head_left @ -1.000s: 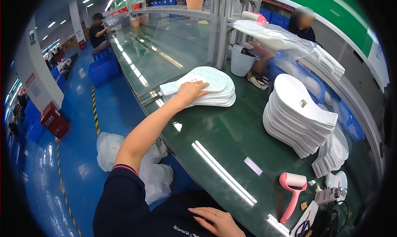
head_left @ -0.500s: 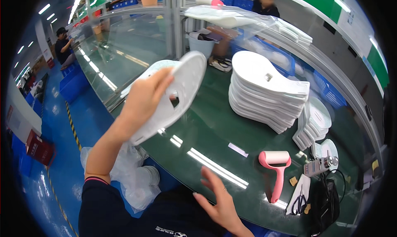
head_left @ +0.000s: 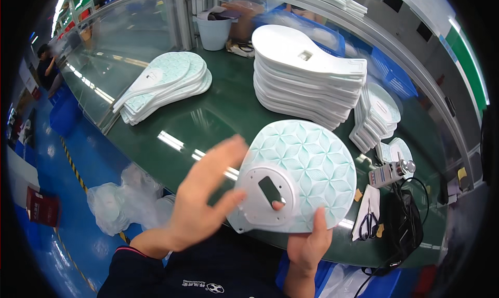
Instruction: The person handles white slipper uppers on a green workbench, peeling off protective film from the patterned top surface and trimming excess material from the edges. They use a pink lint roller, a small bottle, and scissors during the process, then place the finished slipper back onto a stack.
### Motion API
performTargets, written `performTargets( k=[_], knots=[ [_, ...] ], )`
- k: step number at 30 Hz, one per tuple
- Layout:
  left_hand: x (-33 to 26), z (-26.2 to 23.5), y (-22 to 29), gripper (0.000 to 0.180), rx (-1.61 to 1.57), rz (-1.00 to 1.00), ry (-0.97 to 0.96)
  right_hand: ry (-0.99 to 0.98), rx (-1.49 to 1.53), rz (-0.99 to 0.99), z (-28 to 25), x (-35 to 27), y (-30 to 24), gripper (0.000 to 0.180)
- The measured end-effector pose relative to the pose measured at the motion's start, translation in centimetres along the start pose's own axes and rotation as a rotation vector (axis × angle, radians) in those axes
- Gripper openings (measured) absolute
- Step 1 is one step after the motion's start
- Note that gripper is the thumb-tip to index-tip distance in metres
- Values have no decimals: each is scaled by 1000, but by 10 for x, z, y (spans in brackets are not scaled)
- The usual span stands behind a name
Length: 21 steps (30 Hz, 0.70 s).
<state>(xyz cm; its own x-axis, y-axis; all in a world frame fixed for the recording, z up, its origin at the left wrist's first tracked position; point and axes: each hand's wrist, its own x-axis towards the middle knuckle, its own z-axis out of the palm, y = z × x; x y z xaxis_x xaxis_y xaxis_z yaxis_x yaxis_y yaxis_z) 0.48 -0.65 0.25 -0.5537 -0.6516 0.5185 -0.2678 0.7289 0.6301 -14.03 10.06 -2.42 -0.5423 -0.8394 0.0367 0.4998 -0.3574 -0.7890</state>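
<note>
My right hand [head_left: 311, 241] grips the lower edge of a rounded white plastic panel [head_left: 317, 168]. Its thumb lies on the front face, and a fingertip shows through the slot. Pale green petal patterns cover the panel, with a smooth round plate around the slot. At the panel's left side my left hand [head_left: 205, 194] is open, fingers stretched and slightly blurred; whether its thumb touches the edge I cannot tell. A low stack of patterned paddle-shaped panels [head_left: 174, 72] lies farther left. Beyond the held panel stands a tall stack of white panels [head_left: 306, 87].
Right of the tall stack are smaller panels [head_left: 382, 111]. Along the right lie a box-shaped container with a metal knob [head_left: 387, 174], scissors [head_left: 369, 225] and a black bag [head_left: 408, 228]. A light bucket [head_left: 214, 34] stands behind. Plastic-wrapped pieces [head_left: 112, 204] sit beside the table, lower left.
The panel has come from my left hand into my right, lower and nearer, patterned face now showing. My left hand has let go. The pink lint roller is now out of sight.
</note>
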Motion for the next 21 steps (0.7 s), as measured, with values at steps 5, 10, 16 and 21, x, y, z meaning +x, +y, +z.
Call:
performTargets(
  k=[5, 10, 16, 21],
  knots=[
    [-1, 7, 6, 55, -967, -450, -221, 54, 86, -43, -13, -5, -21, 60],
    [-8, 5, 19, 47, -1138, -419, -236, 213, -86, -151, -34, -7, -33, 72],
    [-14, 2, 24, 32, -1225, -340, -182, 352, 320, -32, -21, -6, -53, 78],
    [-18, -2, 24, 30, -1219, -278, -149, 403, 246, -172, -24, -12, -47, 73]
  ],
)
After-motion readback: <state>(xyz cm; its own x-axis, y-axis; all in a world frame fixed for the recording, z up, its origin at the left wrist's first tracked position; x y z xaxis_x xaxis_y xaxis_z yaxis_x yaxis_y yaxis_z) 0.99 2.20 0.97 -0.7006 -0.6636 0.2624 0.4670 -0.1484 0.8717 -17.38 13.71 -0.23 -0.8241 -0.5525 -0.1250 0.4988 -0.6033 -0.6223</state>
